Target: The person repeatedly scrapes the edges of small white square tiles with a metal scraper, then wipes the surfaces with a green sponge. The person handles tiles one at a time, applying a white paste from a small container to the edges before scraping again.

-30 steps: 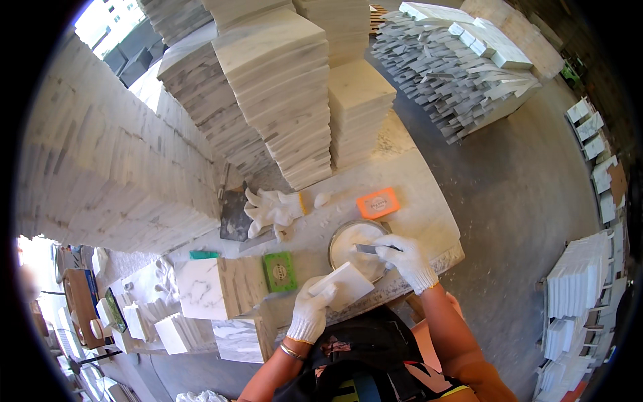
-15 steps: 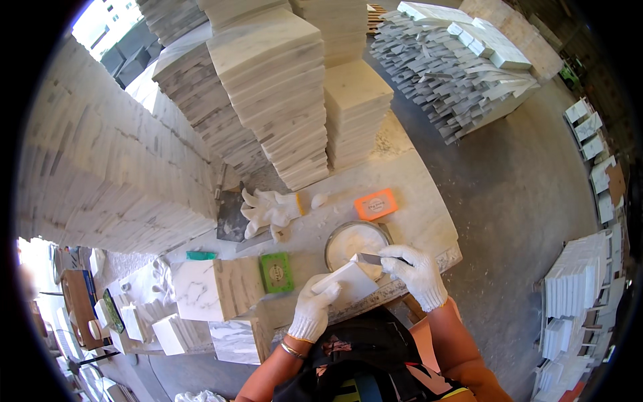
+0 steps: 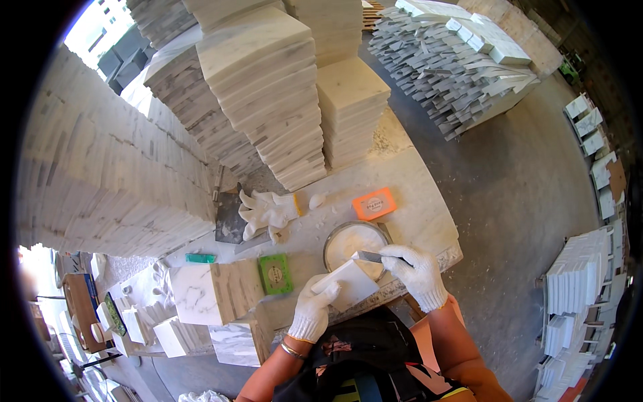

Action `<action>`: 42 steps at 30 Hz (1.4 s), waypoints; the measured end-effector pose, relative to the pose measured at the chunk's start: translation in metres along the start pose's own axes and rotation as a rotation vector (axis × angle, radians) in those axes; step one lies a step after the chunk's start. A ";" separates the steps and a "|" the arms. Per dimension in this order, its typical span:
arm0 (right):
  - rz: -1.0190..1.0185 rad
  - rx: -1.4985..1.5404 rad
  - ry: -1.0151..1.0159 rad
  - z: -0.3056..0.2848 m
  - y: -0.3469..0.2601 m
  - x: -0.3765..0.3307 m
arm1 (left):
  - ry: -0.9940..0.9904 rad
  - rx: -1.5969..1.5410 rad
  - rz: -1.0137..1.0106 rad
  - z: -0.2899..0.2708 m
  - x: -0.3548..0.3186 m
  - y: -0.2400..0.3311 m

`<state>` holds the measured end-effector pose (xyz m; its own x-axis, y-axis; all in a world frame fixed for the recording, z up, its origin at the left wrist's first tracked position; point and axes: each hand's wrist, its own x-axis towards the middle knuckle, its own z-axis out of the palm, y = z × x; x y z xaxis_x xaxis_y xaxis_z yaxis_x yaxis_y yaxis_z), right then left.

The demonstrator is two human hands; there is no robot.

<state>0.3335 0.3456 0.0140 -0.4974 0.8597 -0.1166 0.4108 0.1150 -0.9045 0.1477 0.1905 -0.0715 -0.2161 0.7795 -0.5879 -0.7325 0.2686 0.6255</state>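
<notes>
My take on doing this step well, left to right; the white tile (image 3: pixel 348 287) wanted a firm, steady grip with the thumb well back from the edge, the round bowl (image 3: pixel 326 249) of white stuff (image 3: pixel 348 240) was best left right beside the work to catch any spill, and the metal scraper (image 3: pixel 368 256) probably wanted a shallow angle and light, even pressure, since digging in 1 corner could've chipped the tile; now the 2 hands, both gloved; just right of the green box (image 3: pixel 275 273), the left hand (image 3: pixel 315 305) was closed on the tile, thumb over the top face, other fingers mostly hidden and likely tucked underneath; the tile sat at the bench's near edge (image 3: pixel 439 256), its far corner overlapping the bowl in view; the right hand (image 3: pixel 416 273) wasn't spread either, it was pinching the scraper between thumb and fingers, blade pointing left over the bowl; the tip was right by the tile's far corner, but honestly I couldn't tell if they were touching
</notes>
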 end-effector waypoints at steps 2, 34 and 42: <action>-0.015 -0.018 -0.004 0.000 0.000 0.000 | 0.006 -0.010 0.034 0.001 0.001 -0.003; 0.294 0.241 -0.135 0.008 0.045 0.023 | 0.005 -0.109 -0.012 -0.002 0.002 -0.004; 0.112 0.187 -0.059 0.002 0.012 0.007 | 0.009 -0.080 -0.006 0.003 0.001 0.000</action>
<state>0.3334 0.3514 0.0016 -0.5026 0.8307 -0.2394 0.3195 -0.0788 -0.9443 0.1494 0.1930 -0.0703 -0.2170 0.7727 -0.5966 -0.7832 0.2270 0.5789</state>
